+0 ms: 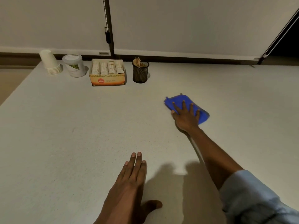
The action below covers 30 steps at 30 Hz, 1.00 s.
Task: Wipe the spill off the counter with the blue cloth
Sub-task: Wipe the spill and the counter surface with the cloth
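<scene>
Now | right hand (pixel 186 116) flat, fingers spread, atop blue cloth (pixel 186 102) | left hand (pixel 129 180) flat on counter (pixel 64 143)

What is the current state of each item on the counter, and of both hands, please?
blue cloth: flat on the counter, pressed under the right hand.
right hand: fingers spread, palm down on the cloth.
left hand: flat, open, on the bare counter.
paper cups: stacked upside down.
jar: upright, lid on.
sachet box: open, full.
mesh holder: upright, holding sticks.
</scene>
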Tool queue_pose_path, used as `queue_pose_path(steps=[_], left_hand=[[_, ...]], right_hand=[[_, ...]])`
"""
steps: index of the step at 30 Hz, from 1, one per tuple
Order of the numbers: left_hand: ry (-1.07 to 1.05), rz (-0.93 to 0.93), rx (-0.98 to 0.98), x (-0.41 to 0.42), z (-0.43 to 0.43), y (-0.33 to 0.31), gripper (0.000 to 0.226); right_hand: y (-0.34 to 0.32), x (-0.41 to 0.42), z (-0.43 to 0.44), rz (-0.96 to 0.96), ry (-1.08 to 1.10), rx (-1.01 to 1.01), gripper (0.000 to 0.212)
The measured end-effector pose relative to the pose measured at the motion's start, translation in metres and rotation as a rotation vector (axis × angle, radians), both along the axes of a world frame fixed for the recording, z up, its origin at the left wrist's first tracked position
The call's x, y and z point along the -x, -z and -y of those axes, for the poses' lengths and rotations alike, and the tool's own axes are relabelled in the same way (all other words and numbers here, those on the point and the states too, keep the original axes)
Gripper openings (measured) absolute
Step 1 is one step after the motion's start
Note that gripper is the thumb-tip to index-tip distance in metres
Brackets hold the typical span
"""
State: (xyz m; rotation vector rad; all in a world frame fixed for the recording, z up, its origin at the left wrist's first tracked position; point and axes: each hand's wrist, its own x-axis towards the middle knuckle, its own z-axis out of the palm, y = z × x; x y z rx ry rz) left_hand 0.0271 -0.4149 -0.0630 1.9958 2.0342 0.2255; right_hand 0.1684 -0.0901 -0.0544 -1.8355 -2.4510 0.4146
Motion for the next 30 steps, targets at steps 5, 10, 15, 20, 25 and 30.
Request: queue_pose_path(steps=[5, 10, 15, 20, 25, 30], left_hand=[[0.008, -0.018, -0.042, 0.005, -0.002, 0.012, 0.123], [0.057, -0.049, -0.158, 0.013, -0.019, 0.032, 0.085], [0.061, -0.070, -0.385, 0.017, -0.017, 0.055, 0.083], [-0.048, -0.100, -0.376, 0.015, 0.003, -0.024, 0.075], [-0.356, 0.237, -0.567, 0.020, -0.005, -0.092, 0.039], [-0.350, 0.450, -0.547, 0.032, -0.037, -0.119, 0.084]], right_hand=[[-0.004, 0.092, 0.045, -0.027, -0.376, 0.012, 0.055], [-0.002, 0.096, 0.106, -0.069, -0.720, -0.032, 0.055], [-0.007, 0.040, 0.135, -0.132, -0.847, 0.024, 0.052], [-0.030, -0.011, 0.138, -0.462, -0.577, 0.448, 0.049], [-0.077, -0.033, 0.143, -0.715, -0.416, 0.486, 0.038], [-0.105, -0.040, 0.152, -0.711, -0.450, 0.486, 0.029]])
